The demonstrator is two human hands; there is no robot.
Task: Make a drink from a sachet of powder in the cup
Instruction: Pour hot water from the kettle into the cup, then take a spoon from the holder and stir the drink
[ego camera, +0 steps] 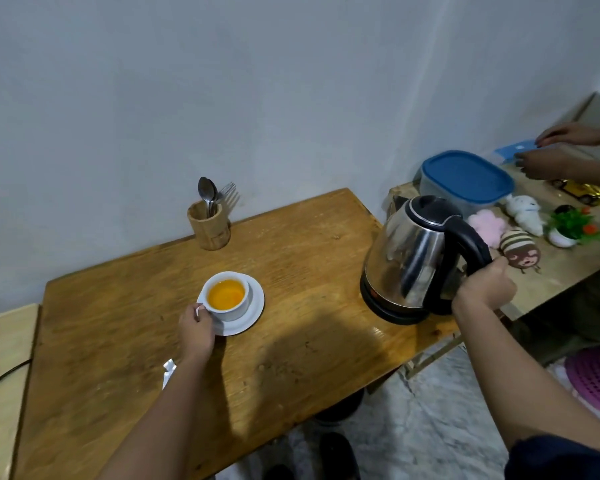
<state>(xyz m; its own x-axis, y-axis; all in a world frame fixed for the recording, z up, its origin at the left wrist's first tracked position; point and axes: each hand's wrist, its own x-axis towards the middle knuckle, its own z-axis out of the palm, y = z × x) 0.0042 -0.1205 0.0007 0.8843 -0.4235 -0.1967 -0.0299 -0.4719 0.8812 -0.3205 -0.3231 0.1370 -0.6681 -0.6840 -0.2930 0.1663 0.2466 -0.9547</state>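
Nearest the camera, a torn silver sachet (168, 372) lies on the bench (118, 358) beside the left arm. Past it, the left hand (196, 332) pinches the cup's handle; the cup (227, 295) sits on its saucer (253, 311), full of orange drink. Off to the right, well apart, the right hand (485, 289) wraps tight around the kettle (413, 258) handle. Farther back, spoons (207, 194) stand upright in a wooden holder (209, 225) behind the cup, nearer the left hand, so stirring looks next.

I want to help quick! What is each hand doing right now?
Left hand: fingers closed on the cup handle.
Right hand: closed around the kettle handle; kettle sits on the table.
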